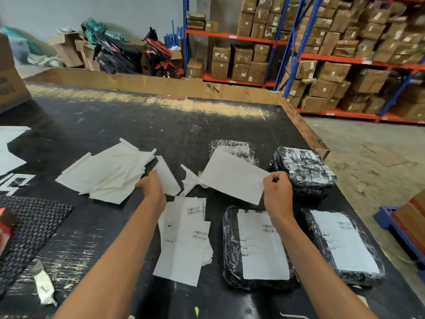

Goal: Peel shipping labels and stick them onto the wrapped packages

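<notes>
In the head view, at centre frame above the dark bench (96,139), the right hand (277,192) pinches the right corner of a blank-faced label sheet (232,178), its grip closed on the paper, while the left hand (150,185) holds a curled strip of backing paper (166,178) beside a heap of peeled backings (108,173) at centre left. Below lie printed labels (184,238) (barcodes showing), with four wrapped packages at right: two labelled ones (259,245) (342,245) at lower right, two more (233,149) (303,169) above.
</notes>
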The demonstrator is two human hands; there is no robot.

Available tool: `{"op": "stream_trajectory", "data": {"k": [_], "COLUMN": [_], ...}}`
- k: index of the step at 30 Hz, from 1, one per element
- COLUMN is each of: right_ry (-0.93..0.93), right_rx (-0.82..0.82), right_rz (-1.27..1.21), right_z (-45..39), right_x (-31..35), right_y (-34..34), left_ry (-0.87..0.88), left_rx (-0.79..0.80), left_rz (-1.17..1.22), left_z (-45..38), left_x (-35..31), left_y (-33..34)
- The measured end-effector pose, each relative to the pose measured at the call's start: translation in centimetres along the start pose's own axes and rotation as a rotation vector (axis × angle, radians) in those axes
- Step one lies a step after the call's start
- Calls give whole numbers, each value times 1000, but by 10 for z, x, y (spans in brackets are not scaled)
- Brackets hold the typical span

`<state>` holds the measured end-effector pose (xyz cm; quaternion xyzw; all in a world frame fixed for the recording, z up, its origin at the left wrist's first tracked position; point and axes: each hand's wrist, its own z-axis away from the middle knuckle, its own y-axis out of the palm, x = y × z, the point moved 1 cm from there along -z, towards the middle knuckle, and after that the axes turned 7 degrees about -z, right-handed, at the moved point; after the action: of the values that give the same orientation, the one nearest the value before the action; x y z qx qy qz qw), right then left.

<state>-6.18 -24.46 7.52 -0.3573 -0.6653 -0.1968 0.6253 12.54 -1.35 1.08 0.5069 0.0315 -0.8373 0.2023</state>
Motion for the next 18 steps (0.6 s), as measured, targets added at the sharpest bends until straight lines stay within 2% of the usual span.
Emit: {"op": "stream_trajectory", "data": {"k": [5, 8, 11, 14, 16, 18], "right_ry": [-34, -37, -37, -47, -46, -46], "right_rx": [53, 63, 68, 65, 64, 61], "right_rz": [10, 7, 17, 36, 43, 42], "right_z": [3, 4, 3, 0, -2, -1], "right_x": [4, 6, 7, 6, 3, 3], "right_y": [7, 9, 9, 9, 8, 9], "left_ry": [174, 213, 238, 303, 396, 529], "left_rx": [35, 108, 90, 106, 113, 55], "left_rz": [-480, -758, -1039, -1079, -1027, -1019], "left_z": [10, 4, 0, 0, 1, 6], "left_x": [2, 13, 24, 28, 29, 21], "left_y": [31, 45, 49, 48, 45, 41]}}
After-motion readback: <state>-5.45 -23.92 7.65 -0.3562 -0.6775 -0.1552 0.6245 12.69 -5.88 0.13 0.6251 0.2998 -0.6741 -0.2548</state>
